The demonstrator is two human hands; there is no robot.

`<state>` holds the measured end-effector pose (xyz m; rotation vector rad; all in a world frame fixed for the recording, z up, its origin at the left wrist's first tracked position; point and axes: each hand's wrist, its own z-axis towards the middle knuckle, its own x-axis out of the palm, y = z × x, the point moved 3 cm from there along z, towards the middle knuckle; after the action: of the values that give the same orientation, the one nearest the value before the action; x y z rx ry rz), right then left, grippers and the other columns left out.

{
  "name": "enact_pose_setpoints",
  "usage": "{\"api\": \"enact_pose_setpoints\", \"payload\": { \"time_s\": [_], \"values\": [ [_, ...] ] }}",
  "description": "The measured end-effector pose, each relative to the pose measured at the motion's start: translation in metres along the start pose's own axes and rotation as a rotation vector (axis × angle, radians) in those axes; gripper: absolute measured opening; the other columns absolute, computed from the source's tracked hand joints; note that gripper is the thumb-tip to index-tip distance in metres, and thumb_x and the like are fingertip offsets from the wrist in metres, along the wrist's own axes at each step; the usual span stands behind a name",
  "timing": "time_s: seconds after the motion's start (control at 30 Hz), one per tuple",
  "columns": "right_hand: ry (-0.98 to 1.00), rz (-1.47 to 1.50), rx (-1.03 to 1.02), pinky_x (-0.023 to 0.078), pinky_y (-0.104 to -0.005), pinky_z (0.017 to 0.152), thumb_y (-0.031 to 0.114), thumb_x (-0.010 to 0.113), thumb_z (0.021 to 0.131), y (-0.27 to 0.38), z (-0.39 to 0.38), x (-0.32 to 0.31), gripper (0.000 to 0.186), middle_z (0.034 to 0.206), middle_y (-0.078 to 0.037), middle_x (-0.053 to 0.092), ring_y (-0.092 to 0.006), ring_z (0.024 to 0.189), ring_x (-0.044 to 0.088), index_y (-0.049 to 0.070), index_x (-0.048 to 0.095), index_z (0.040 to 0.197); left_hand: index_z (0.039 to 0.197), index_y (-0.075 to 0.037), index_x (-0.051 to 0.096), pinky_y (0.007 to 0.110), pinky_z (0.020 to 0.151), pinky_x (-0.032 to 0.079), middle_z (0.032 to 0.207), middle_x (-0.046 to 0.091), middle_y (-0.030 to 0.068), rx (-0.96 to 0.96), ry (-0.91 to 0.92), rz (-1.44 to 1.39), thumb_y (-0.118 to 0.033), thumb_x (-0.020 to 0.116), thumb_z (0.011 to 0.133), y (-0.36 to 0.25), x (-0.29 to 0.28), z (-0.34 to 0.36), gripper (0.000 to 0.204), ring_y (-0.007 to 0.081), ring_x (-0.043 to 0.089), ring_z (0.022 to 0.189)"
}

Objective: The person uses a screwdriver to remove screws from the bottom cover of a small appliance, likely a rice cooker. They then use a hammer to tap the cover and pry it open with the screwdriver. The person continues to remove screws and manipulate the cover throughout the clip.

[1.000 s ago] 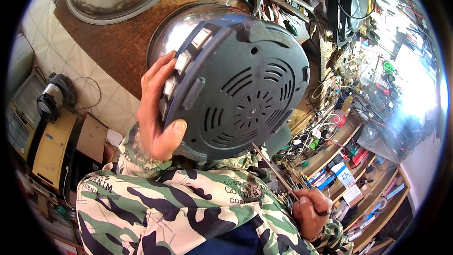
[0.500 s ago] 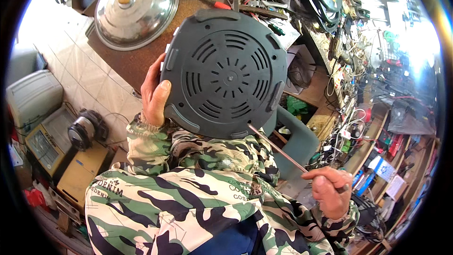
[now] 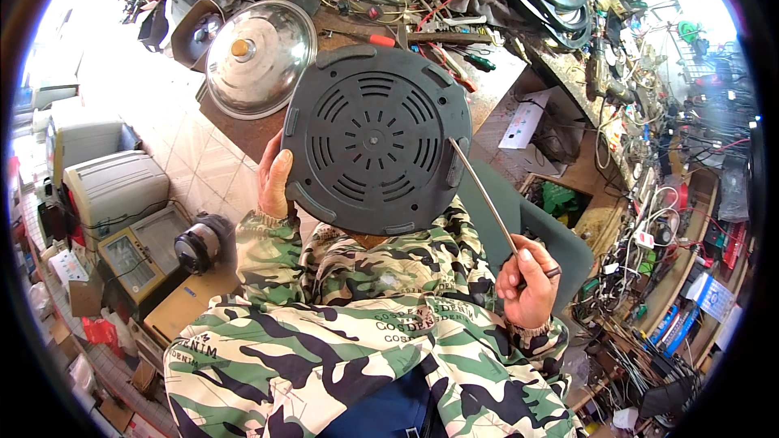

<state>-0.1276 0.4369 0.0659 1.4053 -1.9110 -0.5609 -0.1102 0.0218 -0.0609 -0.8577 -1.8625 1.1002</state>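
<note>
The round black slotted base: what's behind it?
Past the base, at upper left, show the brown table and a domed metal lid; the left hand holds the base's left edge. What lies directly behind it is covered, so that cannot be told.

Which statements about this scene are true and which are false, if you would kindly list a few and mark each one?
1. The left grip holds the round black base by its left edge. True.
2. The right grip holds a thin metal rod. True.
3. The rod points away from the base. False: its tip is at the base's right-hand side.
4. The shiny metal lid has a tan knob on top. True.
5. The lid lies to the right of the base. False: it lies to the left and farther from the person.
6. The base has a plain surface without openings. False: it bears several groups of slots.
</note>
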Motion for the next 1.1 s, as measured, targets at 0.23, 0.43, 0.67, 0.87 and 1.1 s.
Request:
{"api": "enact_pose_setpoints", "payload": {
  "time_s": [0.23, 0.43, 0.67, 0.87, 1.1],
  "values": [
    [0.090, -0.182, -0.009, 0.046, -0.0259, 0.061, 0.003, 0.066, 0.097, -0.027, 0.041, -0.025, 0.027, 0.083, -0.006, 0.067, -0.0104, 0.064, 0.055, -0.007, 0.067, 0.122, 0.144, 0.006, 0.052, 0.034, 0.098, 0.054, 0.128, 0.068, 0.0156, 0.001, -0.048, -0.030, -0.036, 0.059, 0.103, 0.001, -0.007, -0.005, 0.058, 0.0217, 0.068, 0.111],
    [0.169, -0.226, -0.019, 0.048, -0.0240, 0.070, 0.002, 0.070, 0.095, -0.032, 0.067, -0.037, 0.022, 0.090, -0.006, 0.071, -0.0093, 0.076, 0.061, -0.009, 0.071, 0.115, 0.139, 0.004, 0.055, 0.033, 0.094, 0.056, 0.124, 0.069, 0.0142, 0.012, -0.120, -0.064, -0.040, 0.058, 0.105, 0.003, -0.013, -0.009, 0.056, 0.0210, 0.069, 0.107],
    [0.207, -0.243, -0.035, 0.048, -0.0249, 0.069, 0.002, 0.067, 0.095, -0.028, 0.083, -0.036, 0.020, 0.087, -0.008, 0.071, -0.0112, 0.073, 0.062, -0.009, 0.071, 0.111, 0.138, 0.004, 0.057, 0.033, 0.094, 0.056, 0.124, 0.069, 0.0139, 0.020, -0.125, -0.033, -0.042, 0.056, 0.107, 0.006, -0.020, -0.006, 0.056, 0.0201, 0.069, 0.107],
    [0.162, -0.202, -0.051, 0.050, -0.0264, 0.068, 0.002, 0.067, 0.095, -0.058, 0.067, -0.033, 0.021, 0.086, -0.008, 0.071, -0.0125, 0.071, 0.063, -0.010, 0.070, 0.112, 0.135, 0.004, 0.061, 0.032, 0.091, 0.056, 0.121, 0.071, 0.0130, 0.017, -0.129, -0.057, -0.038, 0.058, 0.106, 0.015, -0.028, 0.002, 0.052, 0.0191, 0.069, 0.104],
    [0.249, -0.140, -0.060, 0.056, -0.0338, 0.077, 0.002, 0.064, 0.098, -0.082, 0.051, -0.035, 0.023, 0.086, -0.011, 0.070, -0.0155, 0.074, 0.064, -0.011, 0.069, 0.116, 0.131, 0.004, 0.065, 0.029, 0.086, 0.056, 0.116, 0.072, 0.0088, 0.024, -0.109, -0.062, -0.033, 0.062, 0.106, 0.015, -0.031, 0.011, 0.045, 0.0150, 0.069, 0.097]
  ]
}}
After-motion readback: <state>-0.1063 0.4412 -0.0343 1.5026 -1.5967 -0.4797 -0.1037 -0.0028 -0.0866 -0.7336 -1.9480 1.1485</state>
